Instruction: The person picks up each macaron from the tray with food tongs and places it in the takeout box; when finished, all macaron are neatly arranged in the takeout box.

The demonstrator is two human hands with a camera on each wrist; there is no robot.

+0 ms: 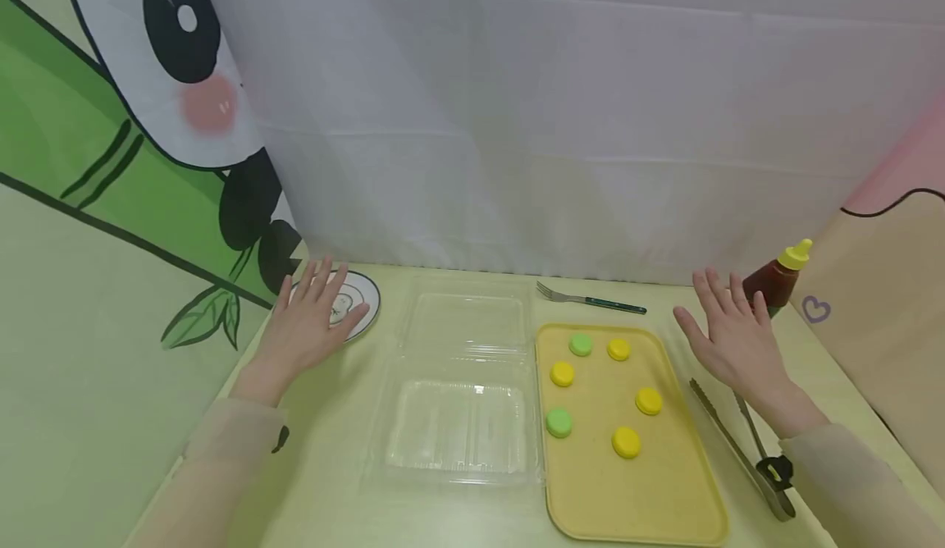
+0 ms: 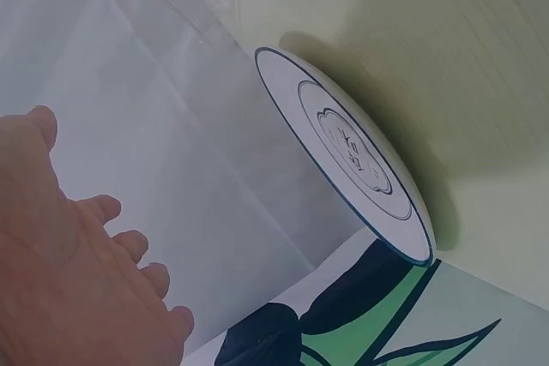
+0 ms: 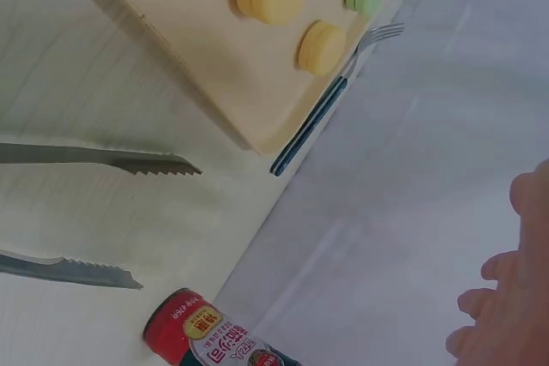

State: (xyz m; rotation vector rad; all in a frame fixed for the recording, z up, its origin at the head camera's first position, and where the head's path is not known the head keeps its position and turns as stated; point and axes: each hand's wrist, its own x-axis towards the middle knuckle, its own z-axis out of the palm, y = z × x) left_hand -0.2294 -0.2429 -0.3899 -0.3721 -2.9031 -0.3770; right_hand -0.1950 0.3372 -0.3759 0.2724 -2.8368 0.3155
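My left hand (image 1: 308, 331), fingers spread and straight, hovers in front of a white plate (image 1: 362, 300) with a dark blue rim and overlaps it in the head view. Nothing is in that hand. On the other side, my right hand (image 1: 738, 347) is also held out flat with fingers apart and holds nothing. Just behind it stands a sauce bottle (image 1: 771, 280) with a yellow nozzle cap, partly hidden by the fingers. Below the right hand lie metal tongs (image 1: 727, 441) with serrated tips, their arms apart and partly hidden by the wrist.
A yellow tray (image 1: 635, 499) carries several yellow macarons (image 1: 626, 442) and two green macarons (image 1: 559, 422). Left of it, a clear plastic box (image 1: 461, 425) lies with its lid folded back. A fork (image 1: 591, 299) with a dark green handle rests behind the tray, near the white cloth (image 1: 517, 121).
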